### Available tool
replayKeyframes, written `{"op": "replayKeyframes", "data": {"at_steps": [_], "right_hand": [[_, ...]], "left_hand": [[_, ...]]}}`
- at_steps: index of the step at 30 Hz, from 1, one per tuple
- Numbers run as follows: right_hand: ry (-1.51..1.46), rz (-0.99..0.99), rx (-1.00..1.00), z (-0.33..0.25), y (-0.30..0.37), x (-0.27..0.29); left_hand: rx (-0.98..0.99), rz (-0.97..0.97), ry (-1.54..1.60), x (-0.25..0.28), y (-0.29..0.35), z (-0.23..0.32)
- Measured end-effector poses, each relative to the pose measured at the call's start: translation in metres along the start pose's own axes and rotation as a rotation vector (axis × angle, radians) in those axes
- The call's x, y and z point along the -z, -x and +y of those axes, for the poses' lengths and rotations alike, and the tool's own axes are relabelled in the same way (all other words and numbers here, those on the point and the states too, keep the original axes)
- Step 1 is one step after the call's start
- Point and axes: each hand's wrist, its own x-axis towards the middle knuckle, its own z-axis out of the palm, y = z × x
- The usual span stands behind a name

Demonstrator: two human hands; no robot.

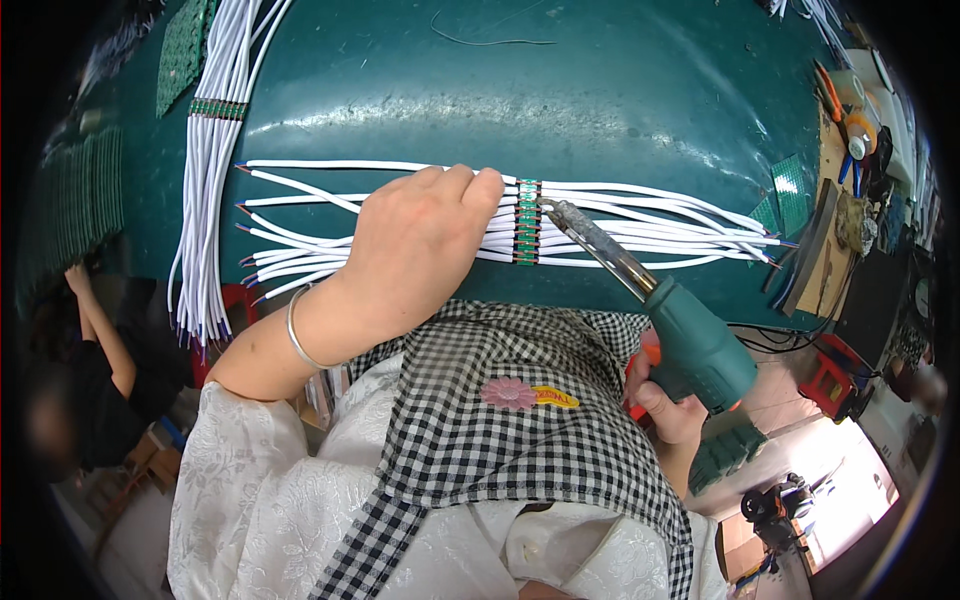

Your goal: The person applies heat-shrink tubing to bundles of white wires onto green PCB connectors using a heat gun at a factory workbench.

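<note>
A row of white cables (pixel 620 188) lies crosswise in front of me, joined midway by a narrow green circuit board strip (pixel 527 245). Over the cables just left of the strip is my left hand (pixel 420 240), its fingers curled closed on a white cable; the fingertips are mostly hidden. My right hand (pixel 672 412) grips the orange-red handle of a green soldering gun (pixel 700 345). The gun's metal tip points up and left, touching or almost touching the strip's upper right side. Bare coloured wire ends show at both cable ends.
Another bundle of white cables (pixel 215 150) with a green strip lies at the left of the green table (pixel 620 90). Green board pieces (pixel 788 190), pliers (pixel 828 92) and a solder spool (pixel 860 130) are at right. Another person's arm (pixel 100 325) shows at far left.
</note>
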Motion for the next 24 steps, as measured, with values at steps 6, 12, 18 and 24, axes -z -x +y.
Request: {"op": "replayKeyframes", "data": {"at_steps": [6,12,18,24], "right_hand": [[0.007,-0.011,-0.022,0.006,-0.001,0.001],[0.048,-0.037,-0.028,0.006,-0.003,0.001],[0.152,-0.082,-0.023,0.008,-0.004,0.004],[0.092,-0.057,0.041,0.006,-0.007,-0.001]], "left_hand": [[-0.125,0.014,0.119,-0.004,-0.002,-0.010],[-0.197,0.079,0.207,-0.012,0.002,-0.016],[-0.211,0.116,0.238,-0.015,0.003,-0.017],[-0.200,0.088,0.234,-0.013,0.002,-0.016]]}}
